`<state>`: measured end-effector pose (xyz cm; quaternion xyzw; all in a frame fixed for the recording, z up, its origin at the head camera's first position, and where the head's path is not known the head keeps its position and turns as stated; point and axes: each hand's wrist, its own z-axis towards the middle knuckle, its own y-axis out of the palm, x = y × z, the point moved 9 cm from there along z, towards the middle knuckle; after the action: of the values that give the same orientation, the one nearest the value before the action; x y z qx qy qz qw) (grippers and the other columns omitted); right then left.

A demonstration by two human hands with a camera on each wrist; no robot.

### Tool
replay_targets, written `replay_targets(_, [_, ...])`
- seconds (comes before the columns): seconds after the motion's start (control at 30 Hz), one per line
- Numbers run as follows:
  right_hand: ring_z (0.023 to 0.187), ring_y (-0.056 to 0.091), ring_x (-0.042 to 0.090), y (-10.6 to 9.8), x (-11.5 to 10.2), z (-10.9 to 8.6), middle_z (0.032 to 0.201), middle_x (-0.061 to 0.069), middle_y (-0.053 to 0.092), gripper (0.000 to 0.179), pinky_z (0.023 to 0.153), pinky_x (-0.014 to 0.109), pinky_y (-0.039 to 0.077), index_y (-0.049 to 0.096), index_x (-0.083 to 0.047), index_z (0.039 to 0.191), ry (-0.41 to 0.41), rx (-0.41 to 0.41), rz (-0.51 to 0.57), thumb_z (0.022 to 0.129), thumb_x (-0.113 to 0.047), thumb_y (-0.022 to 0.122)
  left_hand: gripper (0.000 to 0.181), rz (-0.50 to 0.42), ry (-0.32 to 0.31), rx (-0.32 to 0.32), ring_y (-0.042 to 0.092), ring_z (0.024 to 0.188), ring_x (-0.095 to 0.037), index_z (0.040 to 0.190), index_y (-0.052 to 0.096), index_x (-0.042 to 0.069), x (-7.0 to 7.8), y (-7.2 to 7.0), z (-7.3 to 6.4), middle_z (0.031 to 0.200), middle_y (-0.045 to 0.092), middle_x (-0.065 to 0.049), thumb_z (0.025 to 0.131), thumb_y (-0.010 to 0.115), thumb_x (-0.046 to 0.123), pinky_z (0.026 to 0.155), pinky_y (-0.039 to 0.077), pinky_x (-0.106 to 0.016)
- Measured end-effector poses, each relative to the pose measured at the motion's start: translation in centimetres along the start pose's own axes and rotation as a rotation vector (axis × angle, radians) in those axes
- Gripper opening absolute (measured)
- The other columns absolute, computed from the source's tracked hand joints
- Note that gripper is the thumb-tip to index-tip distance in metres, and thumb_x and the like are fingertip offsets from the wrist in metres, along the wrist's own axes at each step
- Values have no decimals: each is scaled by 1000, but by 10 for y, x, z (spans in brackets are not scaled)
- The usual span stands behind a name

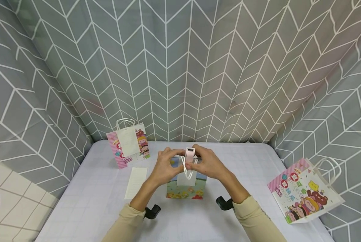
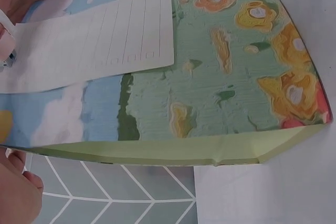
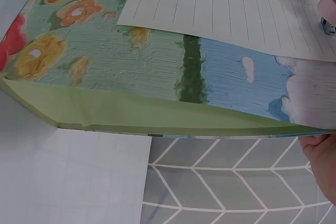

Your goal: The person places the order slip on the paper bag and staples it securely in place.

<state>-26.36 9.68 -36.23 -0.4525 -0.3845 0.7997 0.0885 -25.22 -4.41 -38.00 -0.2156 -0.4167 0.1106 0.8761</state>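
Note:
My two hands meet at the top of a small paper bag (image 1: pixel 185 191) painted with flowers and sky. Thumb and fingers of my right hand (image 1: pixel 210 163) pinch a small pale pink stapler (image 1: pixel 190 154), its dark-slotted end facing up. My left hand (image 1: pixel 165 167) grips the bag's top edge beside it; the exact contact of its fingertips is hidden. White cord handles (image 1: pixel 188 173) hang down over the front. A lined paper strip (image 2: pixel 121 35) lies flat against the bag's face, its upper end under the stapler. Green side folds (image 3: pixel 105 108) of the bag show in both wrist views.
A pink and white cartoon bag (image 1: pixel 143 141) with a white strip on its front stands at the back left. A larger cartoon bag (image 1: pixel 307 195) leans at the right edge. Another lined paper strip (image 1: pixel 136 183) lies on the white-covered table (image 1: pixel 86 208), left of the flowered bag.

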Motion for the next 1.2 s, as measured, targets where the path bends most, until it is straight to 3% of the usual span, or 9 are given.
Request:
replay_targets(0.17, [102,70,20,-1,-1,0,106,-1,71,31,80,36,55,59,-16,113,-5,17,19,93,-35,73,60,-31,18,-17,52,102,-15,135,63,20,-1,0,-1,120,69,4,90,66,59,92,27,-48])
replay_targets(0.27, [101,70,18,-3,-1,-1,108,-1,71,32,78,35,55,59,-16,116,-4,32,23,94,-35,72,64,-51,10,-34,52,104,-14,142,56,22,-3,1,-2,122,69,6,91,63,60,92,26,-49])
replay_targets(0.43, [74,58,12,-11,-1,-4,88,-4,65,29,60,27,46,59,-16,113,-17,99,-8,92,-31,72,62,-71,-9,-48,54,112,-14,149,48,23,-7,0,-4,122,68,8,94,69,43,94,27,-48])
replay_targets(0.53, [66,46,17,-17,-1,-5,79,-3,56,28,53,27,37,59,-17,112,-24,147,-11,92,-29,73,63,-65,-20,-43,55,117,-15,150,45,26,-10,-1,-5,121,68,7,94,73,29,97,28,-48])
replay_targets(0.7, [74,52,25,-27,-1,-6,87,-2,60,36,56,30,41,58,-13,121,-40,223,6,91,-24,74,70,-41,-33,-32,57,120,-18,151,43,27,-15,-3,-8,119,69,3,90,75,17,96,29,-47])
replay_targets(0.8, [87,61,23,-33,-4,-7,98,0,66,40,74,35,51,57,-11,125,-67,259,19,90,-21,76,73,-34,-51,-38,58,118,-17,152,42,27,-18,-3,-10,120,69,3,88,76,14,95,30,-46])
replay_targets(0.9, [92,60,17,-40,-6,-9,107,-1,65,42,82,39,51,58,-12,124,-85,291,28,88,-20,79,76,-37,-75,-50,59,115,-16,153,40,28,-21,-2,-12,120,68,4,88,77,14,94,31,-44])
replay_targets(1.03, [79,47,14,-48,-3,-13,99,-5,59,43,69,32,40,59,-16,122,-83,330,-8,86,-21,81,77,-38,-74,-53,60,114,-23,154,39,28,-22,-2,-14,121,68,3,88,77,15,93,30,-45])
replay_targets(1.2, [74,43,15,-53,2,-19,94,-8,60,45,65,31,35,61,-16,121,-71,342,-26,83,-22,84,76,-23,-74,-51,58,115,-25,154,39,29,-24,-3,-17,136,61,3,89,77,16,92,31,-45])
